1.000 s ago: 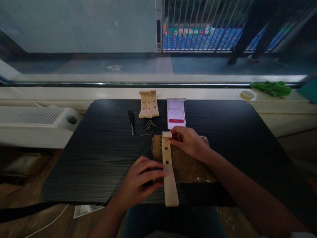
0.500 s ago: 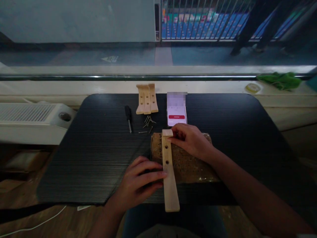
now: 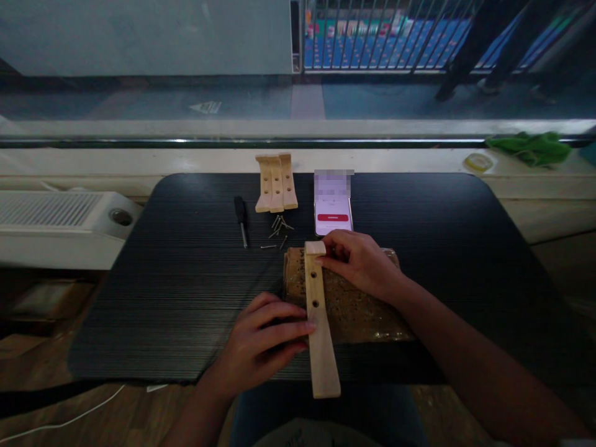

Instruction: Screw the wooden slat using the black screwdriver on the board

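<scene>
Change: our hands stay as before, left hand (image 3: 261,344) pressing fingertips against the wooden slat (image 3: 320,329), right hand (image 3: 358,261) pinching its far end | slat lies across brown board (image 3: 363,313), near edge of table (image 3: 186,292) | screws (image 3: 278,231), screwdriver (image 3: 241,220), phone (image 3: 333,208) beyond.

The right hand (image 3: 361,264) hides part of the brown board (image 3: 354,313); the phone (image 3: 333,208) is partly blurred.

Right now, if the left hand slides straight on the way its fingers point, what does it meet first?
The wooden strip: the left hand points its fingertips rightward, and they seem to touch the strip's edge. Beyond it lies the brown perforated board.
</scene>
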`<state>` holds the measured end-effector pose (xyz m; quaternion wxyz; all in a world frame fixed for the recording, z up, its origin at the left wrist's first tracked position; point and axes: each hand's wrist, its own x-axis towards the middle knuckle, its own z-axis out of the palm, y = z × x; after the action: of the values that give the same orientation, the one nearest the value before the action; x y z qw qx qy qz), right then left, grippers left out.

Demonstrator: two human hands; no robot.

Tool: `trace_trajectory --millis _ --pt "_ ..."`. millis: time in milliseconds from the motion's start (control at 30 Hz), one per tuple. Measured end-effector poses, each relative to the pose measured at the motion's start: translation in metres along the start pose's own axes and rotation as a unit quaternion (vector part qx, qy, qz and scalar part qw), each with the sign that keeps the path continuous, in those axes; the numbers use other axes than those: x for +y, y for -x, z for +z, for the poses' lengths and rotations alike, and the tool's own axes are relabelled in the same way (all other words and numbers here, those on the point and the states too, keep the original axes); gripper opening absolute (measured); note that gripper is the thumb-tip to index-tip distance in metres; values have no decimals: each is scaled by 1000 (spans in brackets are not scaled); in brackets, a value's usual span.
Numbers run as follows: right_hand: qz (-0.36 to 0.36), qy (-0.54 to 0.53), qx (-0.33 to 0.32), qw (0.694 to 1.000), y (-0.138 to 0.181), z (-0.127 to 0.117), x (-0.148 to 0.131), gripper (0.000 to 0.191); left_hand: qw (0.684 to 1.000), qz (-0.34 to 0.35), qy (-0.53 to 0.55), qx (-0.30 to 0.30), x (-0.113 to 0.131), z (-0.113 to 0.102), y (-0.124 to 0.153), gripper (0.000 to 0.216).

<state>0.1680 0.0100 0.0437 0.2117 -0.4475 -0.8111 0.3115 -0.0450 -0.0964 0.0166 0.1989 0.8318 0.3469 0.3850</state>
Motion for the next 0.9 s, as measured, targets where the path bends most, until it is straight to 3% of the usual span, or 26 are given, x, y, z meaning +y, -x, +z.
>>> trace_trajectory --millis 900 --pt "3 6 -3 1000 -1 0 0 9 1000 0 3 -1 1 0 -2 23"
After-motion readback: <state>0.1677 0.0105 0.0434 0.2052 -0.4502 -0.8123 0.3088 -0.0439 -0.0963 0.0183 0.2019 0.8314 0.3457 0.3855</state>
